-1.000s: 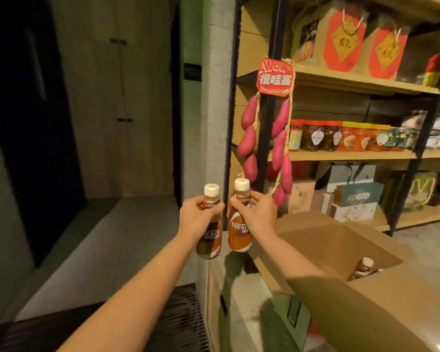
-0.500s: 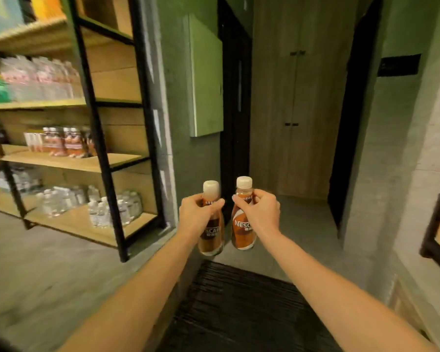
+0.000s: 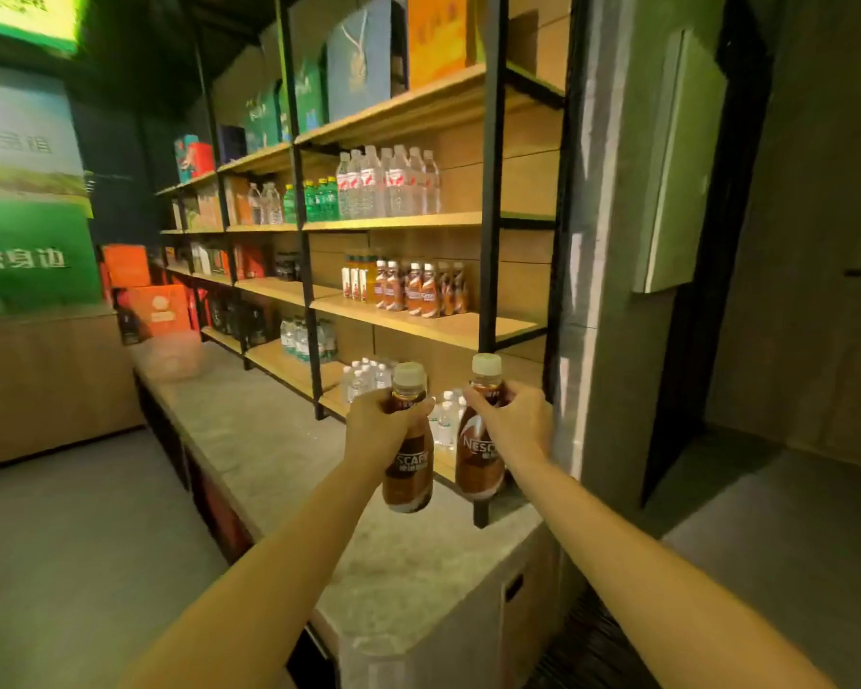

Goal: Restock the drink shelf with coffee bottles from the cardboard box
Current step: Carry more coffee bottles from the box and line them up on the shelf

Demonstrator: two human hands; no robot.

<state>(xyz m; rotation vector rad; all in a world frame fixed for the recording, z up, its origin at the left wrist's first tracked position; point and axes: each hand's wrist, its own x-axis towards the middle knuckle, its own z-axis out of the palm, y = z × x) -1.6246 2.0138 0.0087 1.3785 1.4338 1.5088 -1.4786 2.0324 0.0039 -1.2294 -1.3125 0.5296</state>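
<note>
Two coffee bottles, one gripped at the neck per hand — left hand (image 3: 376,422) on left bottle (image 3: 408,460), right hand (image 3: 513,425) on right bottle (image 3: 480,450) — upright, ready for the coffee row (image 3: 418,290).

Left coffee bottle (image 3: 408,460) and right coffee bottle (image 3: 479,455), brown with pale caps, held side by side, nearly upright, below the drink shelf (image 3: 433,324) where matching bottles (image 3: 416,290) stand lined up.

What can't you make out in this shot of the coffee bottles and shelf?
Head view:
Left bottle label: start covered by left hand.
Right bottle label: end covered by right hand.
Shelf coffee bottles: too small, blurred to count.
Cardboard box: outside the frame.
</note>
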